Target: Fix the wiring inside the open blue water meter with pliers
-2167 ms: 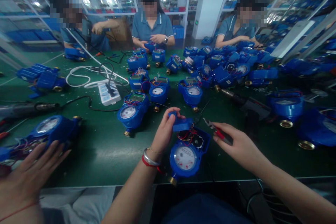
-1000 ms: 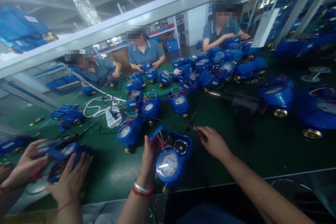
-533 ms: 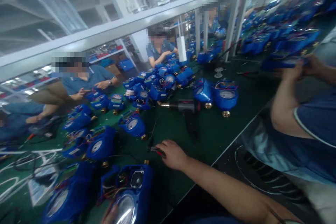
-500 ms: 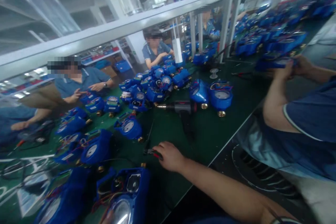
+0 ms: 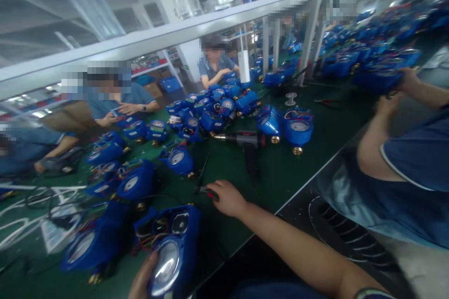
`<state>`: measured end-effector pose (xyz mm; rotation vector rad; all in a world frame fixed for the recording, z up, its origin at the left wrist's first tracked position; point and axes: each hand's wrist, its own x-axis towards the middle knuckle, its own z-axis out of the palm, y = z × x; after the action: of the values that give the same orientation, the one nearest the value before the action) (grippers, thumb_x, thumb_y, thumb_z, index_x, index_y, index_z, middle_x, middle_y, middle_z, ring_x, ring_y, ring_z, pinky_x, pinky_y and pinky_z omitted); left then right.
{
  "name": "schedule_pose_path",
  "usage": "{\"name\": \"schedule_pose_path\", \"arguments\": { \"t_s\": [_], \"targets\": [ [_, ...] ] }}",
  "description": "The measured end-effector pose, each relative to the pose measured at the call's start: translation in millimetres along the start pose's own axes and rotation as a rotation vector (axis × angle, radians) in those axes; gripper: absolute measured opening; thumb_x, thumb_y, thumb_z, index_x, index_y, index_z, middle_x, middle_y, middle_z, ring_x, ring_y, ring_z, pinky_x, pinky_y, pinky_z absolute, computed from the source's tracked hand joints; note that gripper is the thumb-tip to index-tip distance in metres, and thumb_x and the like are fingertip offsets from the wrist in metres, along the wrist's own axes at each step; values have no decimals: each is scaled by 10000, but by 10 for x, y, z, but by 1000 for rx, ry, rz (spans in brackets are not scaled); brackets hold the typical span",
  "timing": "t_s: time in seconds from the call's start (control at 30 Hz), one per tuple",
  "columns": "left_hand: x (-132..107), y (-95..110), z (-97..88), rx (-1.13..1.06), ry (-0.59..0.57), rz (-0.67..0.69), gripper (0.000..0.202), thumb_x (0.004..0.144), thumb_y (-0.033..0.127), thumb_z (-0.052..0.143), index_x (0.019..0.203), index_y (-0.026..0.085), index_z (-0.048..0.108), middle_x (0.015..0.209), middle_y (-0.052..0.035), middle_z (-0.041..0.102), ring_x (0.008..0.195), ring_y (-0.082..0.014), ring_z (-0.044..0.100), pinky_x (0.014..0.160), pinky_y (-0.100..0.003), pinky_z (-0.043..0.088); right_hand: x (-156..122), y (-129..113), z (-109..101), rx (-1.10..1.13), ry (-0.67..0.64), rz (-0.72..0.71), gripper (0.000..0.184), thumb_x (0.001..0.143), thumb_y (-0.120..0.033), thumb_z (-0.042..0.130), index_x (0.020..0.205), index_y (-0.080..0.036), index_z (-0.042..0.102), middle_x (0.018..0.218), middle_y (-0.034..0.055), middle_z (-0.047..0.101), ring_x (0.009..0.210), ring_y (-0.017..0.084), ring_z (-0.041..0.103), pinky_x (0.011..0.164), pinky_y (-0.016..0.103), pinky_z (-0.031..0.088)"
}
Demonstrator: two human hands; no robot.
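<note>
My left hand holds an open blue water meter at the bottom edge, thumb beside its glass dial; red and black wires show in its open top. My right hand rests on the green table, closed around red-handled pliers whose tips point left. Another blue meter lies just left of the one I hold.
Several blue meters crowd the table's middle. A black hot-air gun lies beyond my right hand. A white power strip sits at left. A co-worker's arm holds a meter at right; other people sit across.
The view has swung right and tilted since 2.2 s ago. My left hand let go of the small blue cover and now grips the meter body. My right hand stays on the pliers.
</note>
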<state>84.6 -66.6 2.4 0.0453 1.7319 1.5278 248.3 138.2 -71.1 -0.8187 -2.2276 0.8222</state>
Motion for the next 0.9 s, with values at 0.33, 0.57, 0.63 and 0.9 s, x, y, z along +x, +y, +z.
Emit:
{"name": "schedule_pose_path", "arguments": {
  "t_s": [0.33,0.57,0.63,0.9],
  "targets": [
    [-191,-122,128,-182,-1,24,292,733,155,666,1018,101,633,822,-55,714,754,-201,690,690,-268,567,-466,-493,-153,466,-31,304,243,880,-277,436,1097,-198,511,989,42,627,866,161,615,772,294,481],
    [-251,-89,302,-127,-33,80,294,781,133,620,1074,129,601,923,-68,706,807,-189,687,719,-259,563,-663,-948,-370,606,-173,510,406,794,-479,596,1051,-171,531,1026,78,640,952,208,602,846,327,441],
    [-245,-86,353,-128,-49,100,294,780,126,621,1073,134,596,938,-66,700,819,-188,685,735,-257,560,-654,-1009,-389,613,-148,504,451,771,-494,623,1070,-172,519,1039,80,636,943,209,601,833,319,441],
    [-281,-164,399,-183,-56,92,283,783,125,619,1064,143,599,1022,-76,682,894,-196,670,766,-256,549,-692,-1115,-225,492,-174,520,369,774,-427,627,1017,-174,511,932,70,635,854,211,600,754,307,443]
  ]
}}
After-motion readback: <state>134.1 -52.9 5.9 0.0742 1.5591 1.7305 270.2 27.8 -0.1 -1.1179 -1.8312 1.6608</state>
